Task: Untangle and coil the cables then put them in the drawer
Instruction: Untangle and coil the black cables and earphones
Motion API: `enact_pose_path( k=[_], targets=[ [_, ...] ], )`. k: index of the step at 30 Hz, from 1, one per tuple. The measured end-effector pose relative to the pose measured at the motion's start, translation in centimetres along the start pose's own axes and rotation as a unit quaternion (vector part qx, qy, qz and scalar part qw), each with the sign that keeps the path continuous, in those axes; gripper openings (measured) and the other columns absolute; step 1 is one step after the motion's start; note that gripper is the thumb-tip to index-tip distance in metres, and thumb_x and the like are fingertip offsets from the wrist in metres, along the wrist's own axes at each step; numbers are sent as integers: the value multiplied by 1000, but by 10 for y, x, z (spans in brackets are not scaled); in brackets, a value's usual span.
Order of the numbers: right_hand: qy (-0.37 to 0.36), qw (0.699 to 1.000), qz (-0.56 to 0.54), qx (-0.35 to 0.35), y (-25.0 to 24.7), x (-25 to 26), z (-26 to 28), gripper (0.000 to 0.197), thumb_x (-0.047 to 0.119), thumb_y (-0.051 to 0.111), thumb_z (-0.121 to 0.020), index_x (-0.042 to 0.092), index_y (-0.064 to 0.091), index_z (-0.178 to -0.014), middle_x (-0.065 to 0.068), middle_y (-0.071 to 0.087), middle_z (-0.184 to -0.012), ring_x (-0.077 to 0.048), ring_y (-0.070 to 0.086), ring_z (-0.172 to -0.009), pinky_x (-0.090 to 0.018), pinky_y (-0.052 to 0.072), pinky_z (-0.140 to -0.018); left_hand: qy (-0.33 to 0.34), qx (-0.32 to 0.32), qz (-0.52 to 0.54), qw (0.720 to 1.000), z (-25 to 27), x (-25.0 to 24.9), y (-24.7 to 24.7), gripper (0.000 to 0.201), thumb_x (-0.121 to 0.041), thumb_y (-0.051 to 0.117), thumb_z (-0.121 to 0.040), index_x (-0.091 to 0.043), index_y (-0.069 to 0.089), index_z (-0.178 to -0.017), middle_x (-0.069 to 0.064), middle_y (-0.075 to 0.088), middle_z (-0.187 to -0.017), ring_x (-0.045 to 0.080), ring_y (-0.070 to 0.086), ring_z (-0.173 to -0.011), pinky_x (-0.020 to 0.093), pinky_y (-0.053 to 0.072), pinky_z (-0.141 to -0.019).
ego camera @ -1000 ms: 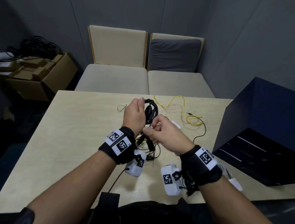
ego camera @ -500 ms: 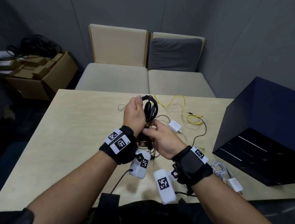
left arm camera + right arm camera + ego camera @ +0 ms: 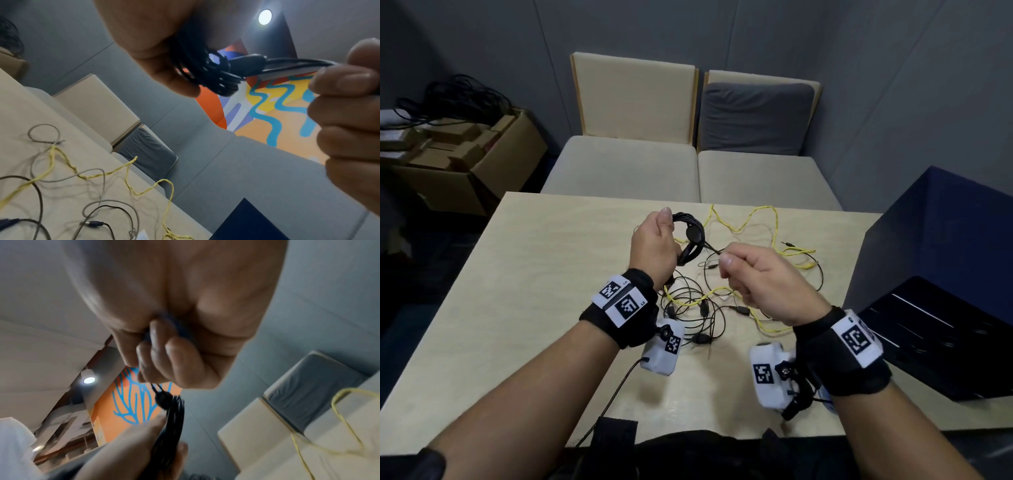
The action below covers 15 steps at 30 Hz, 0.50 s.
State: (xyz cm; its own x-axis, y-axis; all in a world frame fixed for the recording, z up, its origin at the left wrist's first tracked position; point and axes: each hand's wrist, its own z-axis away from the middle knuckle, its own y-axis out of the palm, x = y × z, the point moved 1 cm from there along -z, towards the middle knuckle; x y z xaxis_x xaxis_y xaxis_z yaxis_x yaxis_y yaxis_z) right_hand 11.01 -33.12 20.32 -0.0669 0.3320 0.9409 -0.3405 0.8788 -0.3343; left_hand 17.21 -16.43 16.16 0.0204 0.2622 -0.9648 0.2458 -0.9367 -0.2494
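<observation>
My left hand grips a coil of black cable held upright above the table; the same coil fills its fist in the left wrist view. My right hand pinches the free strand of that black cable just right of the coil, fingers curled. On the table below both hands lies a tangle of thin black cables crossed by a yellow cable. At the right stands a dark blue drawer box.
Two beige chairs stand behind the table, one with a grey cushion. A cardboard box with small boxes and black cords sits on the floor at the left. The drawer box takes up the table's right edge.
My right hand has moved from beside the left wrist up and to the right, drawing the black strand out from the coil. The left hand kept the coil about where it was.
</observation>
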Motion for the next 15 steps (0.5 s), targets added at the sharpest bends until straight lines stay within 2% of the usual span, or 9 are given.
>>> enact_pose_path(
  k=[4, 7, 9, 11, 12, 13, 15],
  targets=[
    [-45, 996, -32, -66, -25, 11, 0, 28, 32, 47, -91, 16, 54, -69, 12, 35, -48, -11, 27, -46, -27, 19, -45, 36, 57, -18, 998, 6, -5, 0, 37, -33, 33, -102, -15, 41, -72, 2, 41, -56, 10, 49, -41, 23, 38, -43],
    [-55, 993, 0, -103, -48, 11, -1, 23, 28, 48, -89, 14, 60, -75, 11, 42, -54, -11, 36, -49, -28, 31, -49, 54, 115, -10, 992, 7, -7, -3, 37, -30, 35, -103, -16, 39, -68, -1, 38, -58, 10, 47, -42, 26, 36, -46],
    [-71, 990, 50, -114, -55, 6, -2, 20, 28, 48, -89, 19, 62, -79, 9, 50, -66, -9, 45, -62, -23, 39, -64, 29, 156, 52, 986, 9, -8, -3, 38, -26, 33, -103, -15, 37, -67, -1, 33, -59, 12, 41, -45, 25, 35, -46],
    [-78, 984, 86, -137, -54, -4, -5, 16, 30, 49, -89, 27, 63, -82, 12, 50, -82, -1, 48, -80, -16, 37, -78, -4, 182, 115, 977, 12, -10, -1, 38, -25, 31, -104, -13, 36, -68, 0, 27, -60, 9, 34, -43, 21, 34, -42],
    [-75, 978, 116, -157, -52, -10, -6, 14, 32, 50, -89, 33, 63, -82, 14, 46, -88, -2, 46, -89, -18, 36, -84, -15, 189, 134, 973, 15, -12, 0, 38, -25, 30, -104, -12, 36, -69, 1, 25, -60, 6, 32, -41, 20, 35, -40],
    [-66, 969, 153, -180, -49, -17, -9, 13, 34, 52, -88, 38, 62, -81, 16, 42, -90, -8, 43, -96, -25, 35, -89, -22, 192, 150, 970, 17, -13, 2, 38, -26, 29, -104, -12, 36, -69, 1, 24, -60, 4, 31, -38, 19, 35, -37],
    [-52, 955, 208, -206, -45, -26, -11, 12, 33, 56, -88, 41, 63, -82, 16, 40, -90, -16, 39, -100, -40, 34, -93, -32, 190, 174, 966, 20, -15, 3, 39, -27, 28, -104, -12, 34, -69, 0, 22, -59, 4, 30, -37, 19, 37, -35]
  ],
)
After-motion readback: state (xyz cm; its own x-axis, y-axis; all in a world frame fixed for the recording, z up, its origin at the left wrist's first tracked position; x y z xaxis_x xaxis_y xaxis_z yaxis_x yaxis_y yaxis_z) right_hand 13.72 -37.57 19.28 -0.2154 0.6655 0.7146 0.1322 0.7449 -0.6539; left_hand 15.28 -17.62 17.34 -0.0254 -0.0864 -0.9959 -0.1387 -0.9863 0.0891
